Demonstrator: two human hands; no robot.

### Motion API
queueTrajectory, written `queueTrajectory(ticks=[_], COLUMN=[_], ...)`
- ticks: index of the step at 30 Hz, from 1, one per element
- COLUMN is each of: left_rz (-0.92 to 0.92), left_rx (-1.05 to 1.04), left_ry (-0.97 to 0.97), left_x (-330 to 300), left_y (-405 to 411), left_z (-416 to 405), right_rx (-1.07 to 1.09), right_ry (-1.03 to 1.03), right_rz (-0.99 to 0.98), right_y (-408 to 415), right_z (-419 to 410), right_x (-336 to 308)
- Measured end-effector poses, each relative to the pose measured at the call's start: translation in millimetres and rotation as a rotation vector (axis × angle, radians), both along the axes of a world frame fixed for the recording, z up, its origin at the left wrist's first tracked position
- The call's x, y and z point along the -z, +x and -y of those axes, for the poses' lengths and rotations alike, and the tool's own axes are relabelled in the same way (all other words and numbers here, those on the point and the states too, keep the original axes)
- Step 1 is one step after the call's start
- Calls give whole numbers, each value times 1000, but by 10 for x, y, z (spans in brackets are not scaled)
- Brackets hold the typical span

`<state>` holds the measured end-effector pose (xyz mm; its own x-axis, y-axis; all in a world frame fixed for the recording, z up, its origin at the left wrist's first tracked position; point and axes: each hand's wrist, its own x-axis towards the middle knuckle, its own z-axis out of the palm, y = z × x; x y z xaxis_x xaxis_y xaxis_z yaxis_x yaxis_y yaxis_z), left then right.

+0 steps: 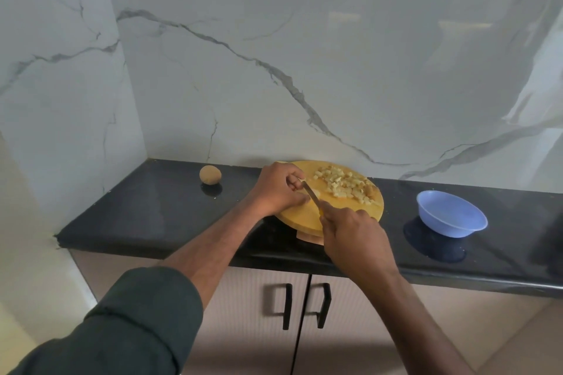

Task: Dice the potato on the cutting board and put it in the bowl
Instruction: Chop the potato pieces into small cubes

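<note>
Dark sleeve (128, 323) – black counter (158, 213), marble wall (304, 39) behind.

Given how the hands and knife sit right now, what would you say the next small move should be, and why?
Probably press the knife down through the potato piece that the left hand holds on the cutting board. The right hand grips the handle, the blade is already at that piece, a pile of diced potato lies beside it, and the blue bowl looks empty.

No text, label, brand, number or sign can be read anywhere in the head view.
</note>
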<state>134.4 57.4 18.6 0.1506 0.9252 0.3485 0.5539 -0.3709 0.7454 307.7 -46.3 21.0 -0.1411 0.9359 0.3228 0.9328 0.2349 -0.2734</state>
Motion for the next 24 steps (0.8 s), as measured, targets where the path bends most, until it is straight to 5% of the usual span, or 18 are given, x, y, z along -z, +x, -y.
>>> queueTrajectory(ticks=[24], left_rz=[-127], left_rx=[39], left_ry=[22], left_x=[0], left_y=[-14], left_z=[6], right_rx=[-20], right_ry=[-45], right_rz=[178], right_y=[307], right_z=[54], right_x=[-6])
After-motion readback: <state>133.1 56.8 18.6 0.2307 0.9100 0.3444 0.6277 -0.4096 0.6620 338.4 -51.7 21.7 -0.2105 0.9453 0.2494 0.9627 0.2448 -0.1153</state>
